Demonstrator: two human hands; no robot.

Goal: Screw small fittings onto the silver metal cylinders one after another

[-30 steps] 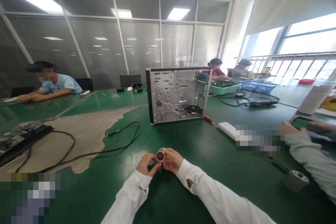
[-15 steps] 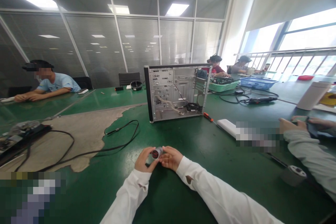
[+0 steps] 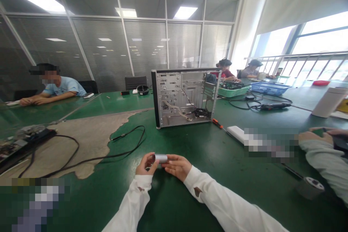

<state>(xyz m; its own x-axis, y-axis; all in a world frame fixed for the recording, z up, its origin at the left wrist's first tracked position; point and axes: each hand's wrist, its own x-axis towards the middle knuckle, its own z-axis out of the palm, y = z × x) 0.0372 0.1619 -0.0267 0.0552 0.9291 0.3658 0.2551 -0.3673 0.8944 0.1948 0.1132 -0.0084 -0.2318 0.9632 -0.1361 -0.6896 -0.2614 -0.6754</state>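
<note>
A small silver cylinder (image 3: 161,158), metal-looking, lies sideways between my hands just above the green table (image 3: 174,203). My left hand (image 3: 145,164) is closed around its left end, thumb and fingers pinching it. The fingers of my right hand (image 3: 178,166) hold the right end, with the other fingers stretched out beneath. Beyond my hands stands an open computer case (image 3: 187,98), its side panel off, showing loose wires and a black fan (image 3: 201,112) inside.
An orange-handled screwdriver (image 3: 217,123) lies right of the case. A black cable (image 3: 92,158) crosses the table on the left. Green (image 3: 234,91) and blue (image 3: 269,87) baskets stand at the back right. A nearby person's sleeve (image 3: 323,165) reaches in at the right. A grey cylinder (image 3: 310,187) stands there.
The cylinder has turned from end-on, its reddish-brown inside facing me, to lying sideways between my hands. My hands have moved slightly apart. The view has shifted slightly.
</note>
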